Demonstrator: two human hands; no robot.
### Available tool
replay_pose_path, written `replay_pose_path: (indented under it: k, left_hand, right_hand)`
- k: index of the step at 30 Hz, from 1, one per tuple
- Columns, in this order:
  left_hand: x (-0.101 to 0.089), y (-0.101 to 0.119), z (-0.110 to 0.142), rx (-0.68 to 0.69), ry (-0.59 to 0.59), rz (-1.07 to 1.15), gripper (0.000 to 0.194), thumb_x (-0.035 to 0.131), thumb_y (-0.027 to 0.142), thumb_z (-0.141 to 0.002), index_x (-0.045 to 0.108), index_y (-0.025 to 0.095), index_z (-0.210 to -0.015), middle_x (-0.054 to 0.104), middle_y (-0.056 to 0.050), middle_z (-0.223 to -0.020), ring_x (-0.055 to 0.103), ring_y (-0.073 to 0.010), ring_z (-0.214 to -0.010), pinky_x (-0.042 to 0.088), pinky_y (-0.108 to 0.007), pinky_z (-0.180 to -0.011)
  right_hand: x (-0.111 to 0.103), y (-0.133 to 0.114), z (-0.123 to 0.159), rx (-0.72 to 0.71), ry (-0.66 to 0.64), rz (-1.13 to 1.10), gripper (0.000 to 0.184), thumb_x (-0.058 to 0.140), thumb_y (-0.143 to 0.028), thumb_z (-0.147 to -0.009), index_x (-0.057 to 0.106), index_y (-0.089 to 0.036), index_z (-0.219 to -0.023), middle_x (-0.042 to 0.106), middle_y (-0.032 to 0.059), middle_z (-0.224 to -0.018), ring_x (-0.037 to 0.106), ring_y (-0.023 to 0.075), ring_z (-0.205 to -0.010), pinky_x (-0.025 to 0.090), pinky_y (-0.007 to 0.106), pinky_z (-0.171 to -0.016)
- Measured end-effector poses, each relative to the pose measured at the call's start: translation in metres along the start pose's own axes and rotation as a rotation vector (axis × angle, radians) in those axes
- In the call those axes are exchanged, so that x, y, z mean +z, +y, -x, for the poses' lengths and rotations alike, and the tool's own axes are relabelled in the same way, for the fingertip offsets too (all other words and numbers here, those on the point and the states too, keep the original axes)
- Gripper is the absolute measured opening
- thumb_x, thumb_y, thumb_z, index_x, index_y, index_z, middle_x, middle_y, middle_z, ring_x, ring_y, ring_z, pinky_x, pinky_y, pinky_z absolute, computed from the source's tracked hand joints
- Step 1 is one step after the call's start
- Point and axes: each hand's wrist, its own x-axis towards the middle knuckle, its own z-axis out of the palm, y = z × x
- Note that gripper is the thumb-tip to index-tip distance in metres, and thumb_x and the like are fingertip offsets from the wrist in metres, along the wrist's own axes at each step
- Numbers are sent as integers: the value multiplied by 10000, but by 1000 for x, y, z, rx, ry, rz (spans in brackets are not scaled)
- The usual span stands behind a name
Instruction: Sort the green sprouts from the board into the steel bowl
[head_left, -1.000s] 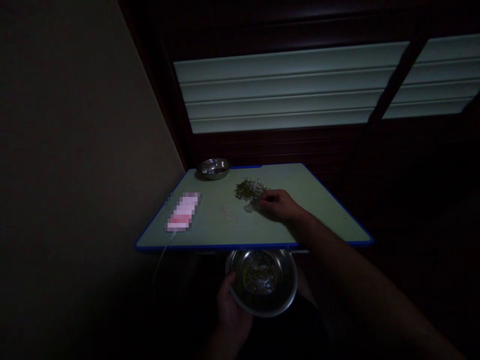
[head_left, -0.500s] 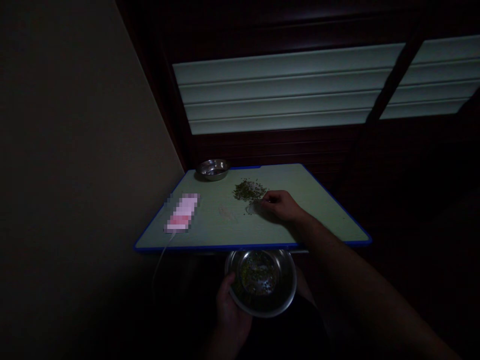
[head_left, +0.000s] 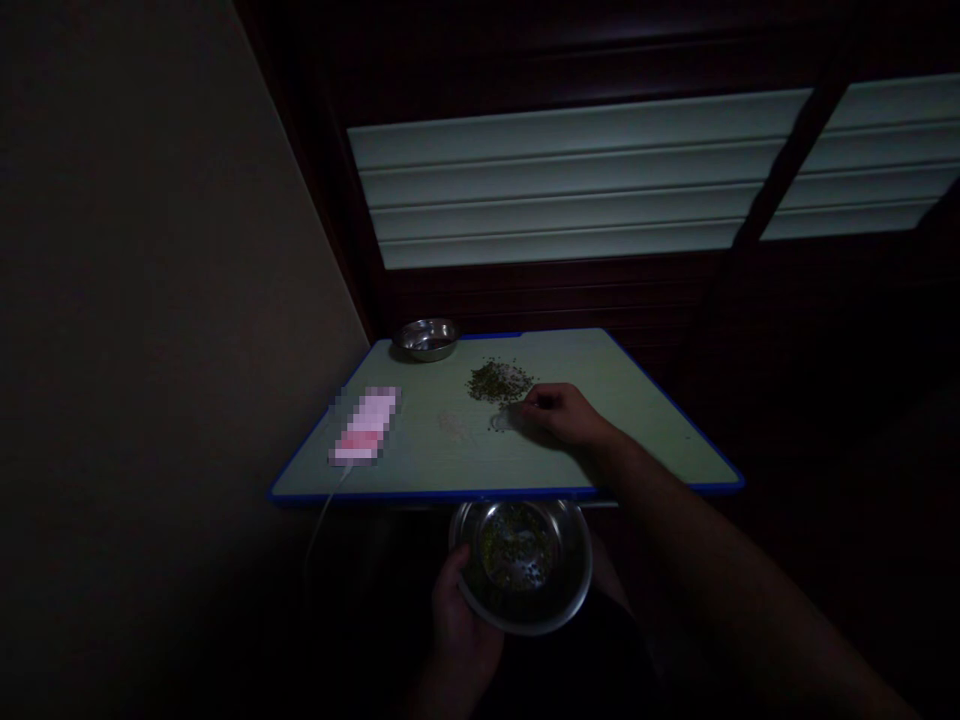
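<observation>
My left hand (head_left: 466, 625) grips the rim of a metal bowl (head_left: 574, 590), thumb over its left edge, just below the table's front edge. Small green bits, like beans or seeds, lie in the bottom of that bowl. Over the pale green table (head_left: 637, 440), my right hand (head_left: 562, 412) is closed, fingertips pinched together at the near right side of a loose pile of small green beans or seeds (head_left: 496, 380). Whatever sits between those fingertips is too small and dark to make out. A few stray grains lie just left of the fingertips.
A second, shallow metal bowl (head_left: 427, 342) stands at the table's back left corner. A blurred-out phone-like pink device (head_left: 366, 428) lies on the left, its white cable (head_left: 322, 520) hanging over the front edge. A wall rises on the left; dark wooden panels with pale slats (head_left: 570, 185) stand behind.
Almost nothing differs. My right hand stays by the pile with only a very slight shift, and my left hand holds the bowl in the same place.
</observation>
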Motion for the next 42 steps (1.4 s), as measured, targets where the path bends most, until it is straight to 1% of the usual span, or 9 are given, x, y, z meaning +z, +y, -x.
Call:
replay_pose_path:
  k: [3,8,13,18,23,27,30,35,42]
  left_hand:
    - [0,0,0,-3,13,-17,197,564,267,-795,736,171,-797,766,-87,-811,701,-233,-786,533,-371,-776]
    - [1,1,1,2,27,-22,193,568,256,-793,736,163,-811,767,-91,-806,702,-233,-772,538,-366,-745]
    - [3,1,2,8,-2,-14,171,587,260,-779,736,181,-805,771,-83,-820,706,-237,-789,536,-385,-792]
    - [2,0,2,2,23,-21,186,573,261,-791,734,169,-786,770,-89,-813,706,-229,-774,536,-375,-788]
    - [0,0,1,-14,-5,-11,190,585,266,-783,740,183,-854,770,-81,-828,704,-242,-803,522,-406,-835]
    - [1,0,3,3,-25,18,215,578,248,-786,741,187,-912,771,-85,-856,703,-248,-828,515,-407,-850]
    - [3,0,5,7,-16,15,202,566,245,-793,743,170,-856,769,-98,-853,702,-247,-814,517,-408,-844]
    - [3,0,4,-4,9,12,194,570,248,-794,740,158,-820,766,-100,-828,701,-243,-804,509,-414,-868]
    - [1,-1,2,-1,18,3,195,573,247,-790,743,168,-844,770,-94,-841,704,-248,-803,504,-433,-880]
  right_hand:
    - [0,0,0,-4,4,5,229,630,-374,-694,611,-150,-654,557,9,-615,468,125,-603,379,269,-586]
    - [-1,0,1,10,-54,-32,254,653,-398,-676,597,-154,-633,532,-4,-596,452,118,-582,372,265,-570]
    - [0,-3,2,25,-39,-38,264,651,-409,-674,608,-151,-636,539,-1,-599,456,121,-589,373,269,-573]
    - [0,-4,3,32,-69,-68,258,665,-402,-653,603,-152,-629,548,1,-611,459,120,-597,372,268,-581]
    - [0,-3,2,40,-22,-58,237,648,-382,-653,587,-155,-622,513,-11,-596,437,115,-583,354,268,-576]
    - [-1,-2,1,36,-30,-45,228,638,-374,-668,598,-151,-636,525,-1,-607,442,119,-586,350,276,-575]
    - [-1,-2,2,33,-32,-40,239,650,-382,-658,592,-154,-619,520,-5,-590,439,118,-581,354,278,-580]
    - [0,-4,3,38,-110,-65,246,663,-383,-647,588,-152,-609,540,-3,-593,455,113,-578,365,264,-565]
    - [5,1,1,13,-56,31,239,630,-375,-691,599,-149,-621,533,-9,-574,450,108,-561,354,247,-539]
